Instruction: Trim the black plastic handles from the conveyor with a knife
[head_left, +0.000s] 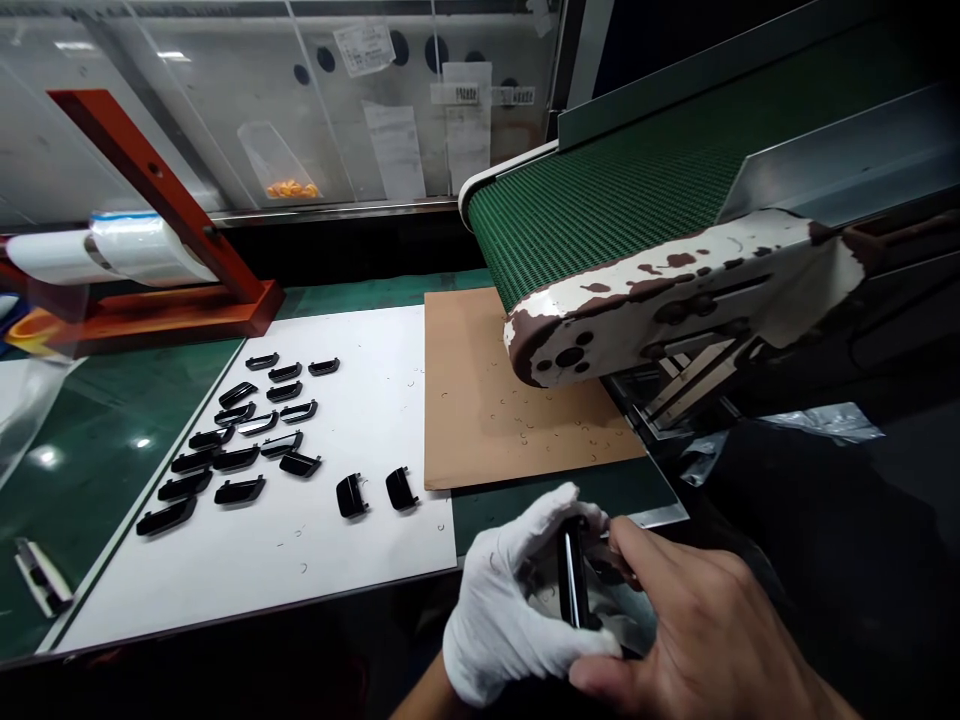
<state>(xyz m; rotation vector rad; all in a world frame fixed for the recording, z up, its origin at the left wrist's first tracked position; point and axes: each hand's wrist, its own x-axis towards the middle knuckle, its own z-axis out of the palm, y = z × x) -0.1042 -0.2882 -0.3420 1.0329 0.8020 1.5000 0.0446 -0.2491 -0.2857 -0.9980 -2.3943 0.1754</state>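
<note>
My left hand (499, 605), in a white glove, grips a glossy black plastic part (574, 575) by its two ends. The part is held on edge in front of the table's near side. My bare right hand (697, 610) closes on the same part from the right, thumb at its lower end and fingers near the top. The fingertips on its far side are partly hidden. Several similar black parts (236, 458) lie in loose rows on a white sheet (360, 545) to the left. Two of them, a black part (351, 496) and another black part (402, 488), sit nearer my hands.
A green conveyor belt (600, 200) ends above a brown cardboard sheet (480, 420) strewn with small curled scraps. Film rolls (150, 248) hang on an orange stand (150, 310) at back left. A utility knife (43, 578) lies on the green tabletop (112, 420).
</note>
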